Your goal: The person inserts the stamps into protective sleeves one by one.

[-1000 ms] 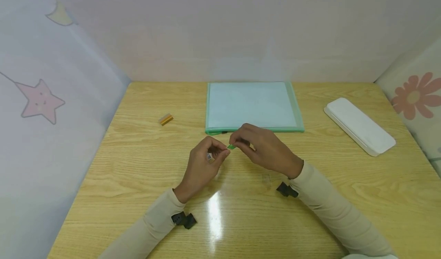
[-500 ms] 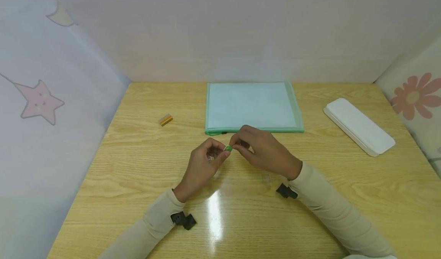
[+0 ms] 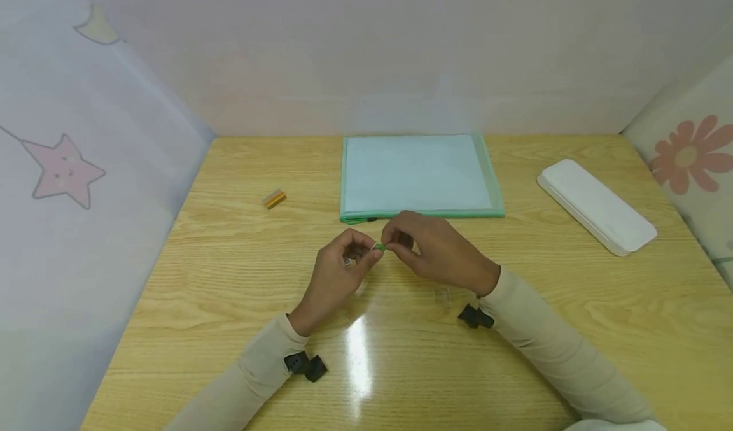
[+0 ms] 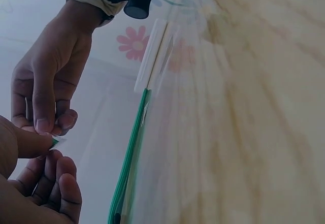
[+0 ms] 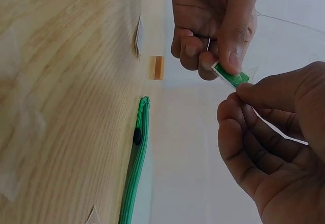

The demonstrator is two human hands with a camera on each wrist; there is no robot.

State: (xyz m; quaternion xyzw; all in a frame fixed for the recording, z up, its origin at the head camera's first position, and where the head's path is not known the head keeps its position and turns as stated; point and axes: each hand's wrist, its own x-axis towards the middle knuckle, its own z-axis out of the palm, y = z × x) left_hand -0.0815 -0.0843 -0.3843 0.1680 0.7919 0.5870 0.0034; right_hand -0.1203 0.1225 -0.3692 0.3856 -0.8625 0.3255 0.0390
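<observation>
A small green piece (image 3: 378,247) in clear film is held above the table between both hands. My left hand (image 3: 366,254) pinches it between thumb and forefinger; the right wrist view shows that grip on the green piece (image 5: 231,75). My right hand (image 3: 392,240) pinches the other end with its fingertips (image 5: 245,90). A thin clear strip (image 5: 280,130) trails from there over the right palm. The left wrist view shows the green piece (image 4: 55,141) between the right hand above and the left hand below. Something small and shiny (image 3: 347,262) sits in the left palm; I cannot tell what.
A green-edged zip folder (image 3: 418,176) lies just behind the hands. A white oblong case (image 3: 595,207) sits at the right. A small orange block (image 3: 275,198) lies at the left. A clear scrap (image 3: 441,296) rests near the right wrist. Pale walls enclose the wooden table (image 3: 229,291).
My right hand has drawn slightly left toward the left hand, and less of the green piece shows between the fingers. Both hands keep their hold.
</observation>
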